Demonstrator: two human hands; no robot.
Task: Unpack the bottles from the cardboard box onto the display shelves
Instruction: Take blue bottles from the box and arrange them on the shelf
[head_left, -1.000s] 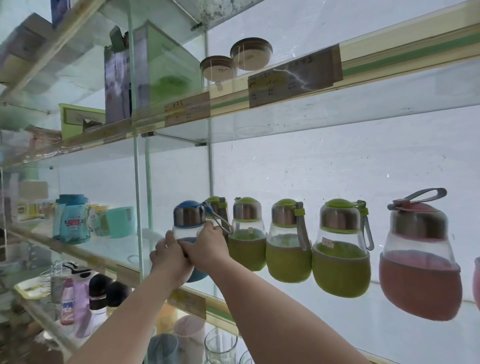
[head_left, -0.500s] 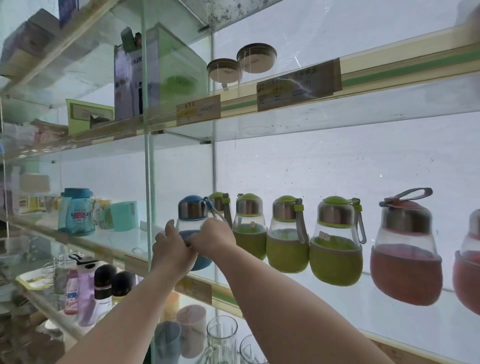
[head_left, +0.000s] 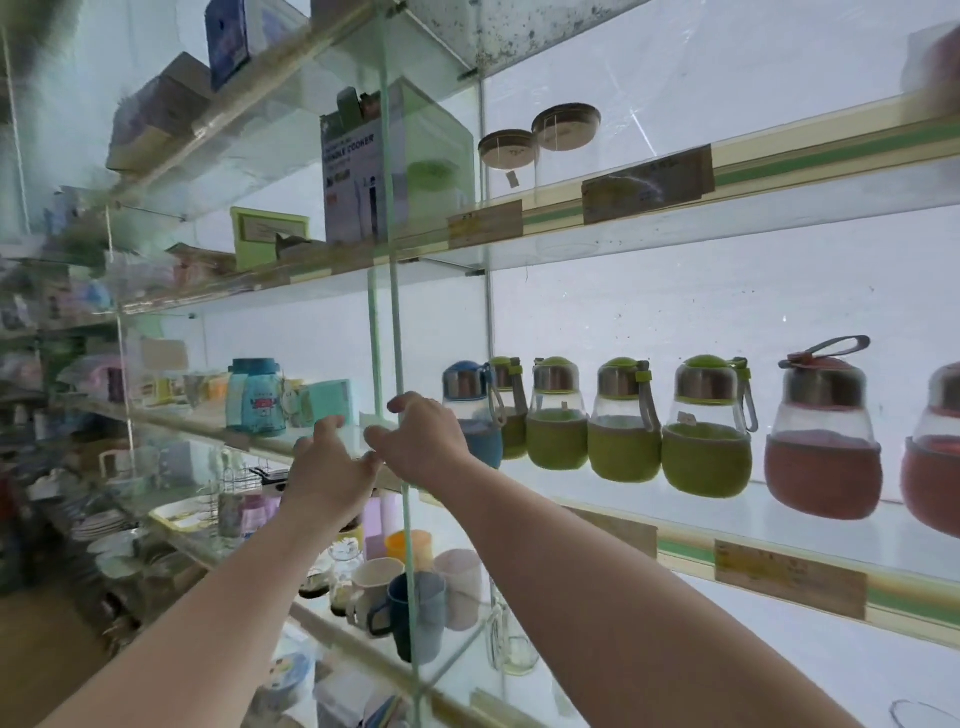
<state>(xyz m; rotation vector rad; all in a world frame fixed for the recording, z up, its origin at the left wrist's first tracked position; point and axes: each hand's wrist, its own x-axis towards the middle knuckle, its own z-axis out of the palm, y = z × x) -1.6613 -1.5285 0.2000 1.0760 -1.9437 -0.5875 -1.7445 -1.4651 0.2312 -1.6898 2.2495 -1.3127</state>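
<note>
A blue-sleeved glass bottle (head_left: 475, 415) stands on the middle glass shelf (head_left: 810, 525) at the left end of a row. Beside it stand several green-sleeved bottles (head_left: 623, 421) and two pink-sleeved ones (head_left: 823, 436). My right hand (head_left: 421, 441) hovers just left of the blue bottle, fingers loosely spread, holding nothing. My left hand (head_left: 327, 473) is below and left of it, fingers also relaxed and empty. The cardboard box is out of view.
A vertical glass divider (head_left: 397, 332) rises right in front of my hands. The upper shelf carries two lidded jars (head_left: 540, 140) and a cooker box (head_left: 384, 166). Mugs (head_left: 415, 608) and glasses fill the lower shelf. A blue printed bottle (head_left: 257, 397) stands left.
Both hands have let go of the blue bottle and drawn back to the left of it. The bottle stays standing on the shelf. The view has shifted leftward.
</note>
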